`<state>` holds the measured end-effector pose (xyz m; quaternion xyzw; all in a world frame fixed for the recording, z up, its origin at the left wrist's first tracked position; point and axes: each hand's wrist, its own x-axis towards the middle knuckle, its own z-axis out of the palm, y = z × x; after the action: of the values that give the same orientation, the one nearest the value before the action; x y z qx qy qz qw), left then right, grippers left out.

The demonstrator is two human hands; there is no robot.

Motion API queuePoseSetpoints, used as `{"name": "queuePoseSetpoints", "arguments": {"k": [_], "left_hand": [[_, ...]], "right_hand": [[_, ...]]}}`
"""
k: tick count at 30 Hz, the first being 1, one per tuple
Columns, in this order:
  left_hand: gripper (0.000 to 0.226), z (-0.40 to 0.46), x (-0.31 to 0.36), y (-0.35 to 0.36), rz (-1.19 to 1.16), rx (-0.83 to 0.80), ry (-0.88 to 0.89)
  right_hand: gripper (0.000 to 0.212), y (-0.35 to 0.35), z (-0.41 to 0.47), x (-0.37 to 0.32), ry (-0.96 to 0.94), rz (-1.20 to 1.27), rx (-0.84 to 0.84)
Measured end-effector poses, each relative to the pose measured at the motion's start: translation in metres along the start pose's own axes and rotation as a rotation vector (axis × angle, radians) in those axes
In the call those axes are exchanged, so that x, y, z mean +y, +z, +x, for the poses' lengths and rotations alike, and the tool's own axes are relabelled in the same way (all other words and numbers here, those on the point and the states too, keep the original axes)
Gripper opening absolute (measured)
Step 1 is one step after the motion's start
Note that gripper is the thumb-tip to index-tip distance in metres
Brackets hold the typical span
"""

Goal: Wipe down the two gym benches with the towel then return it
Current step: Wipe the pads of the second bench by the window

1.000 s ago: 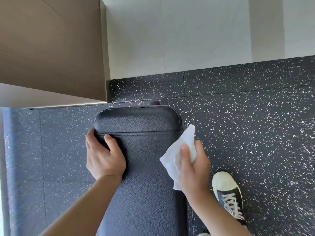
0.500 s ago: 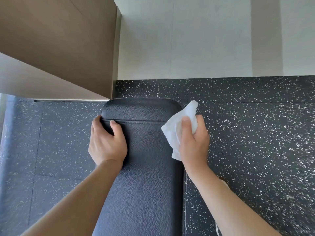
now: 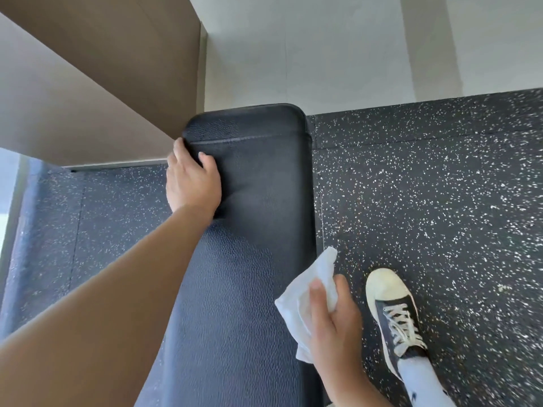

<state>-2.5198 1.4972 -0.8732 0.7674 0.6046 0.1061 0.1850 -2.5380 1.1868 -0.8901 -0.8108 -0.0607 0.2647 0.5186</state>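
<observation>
Black padded bench (image 3: 258, 230) runs near to far. Left hand (image 3: 192, 183) braces its far left edge, fingers curled over the side. Right hand (image 3: 332, 315), fingers pinching the white towel (image 3: 305, 292), has slid from far end to near along the right edge; side pass apparently under way.

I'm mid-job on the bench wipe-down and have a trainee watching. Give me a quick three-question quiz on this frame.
1. True or false: the towel is in the left hand.
2. Which side of the bench is the towel against? A) its right edge B) its far end C) its left edge
3. Fill in: on the speckled floor to the right of the right hand stands a ____.

Key: 1 false, the right hand holds it; 2 A; 3 sneaker.
</observation>
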Motion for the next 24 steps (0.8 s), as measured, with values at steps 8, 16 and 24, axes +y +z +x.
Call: {"name": "queuePoseSetpoints", "arguments": {"k": [8,16,24], "left_hand": [[0.065,-0.167,-0.072,-0.036,0.166,-0.143,0.107],[0.069,-0.231,-0.101,-0.041,0.186,-0.054,0.186],[0.07,-0.231,-0.107,-0.037,0.205,-0.017,0.197]], "right_hand": [[0.034,-0.004,-0.028,0.009,0.022,-0.079,0.037],[0.028,0.03,0.113,-0.07,0.002,-0.071,0.055],[0.035,0.025,0.086,-0.037,-0.011,0.036,0.035]]}}
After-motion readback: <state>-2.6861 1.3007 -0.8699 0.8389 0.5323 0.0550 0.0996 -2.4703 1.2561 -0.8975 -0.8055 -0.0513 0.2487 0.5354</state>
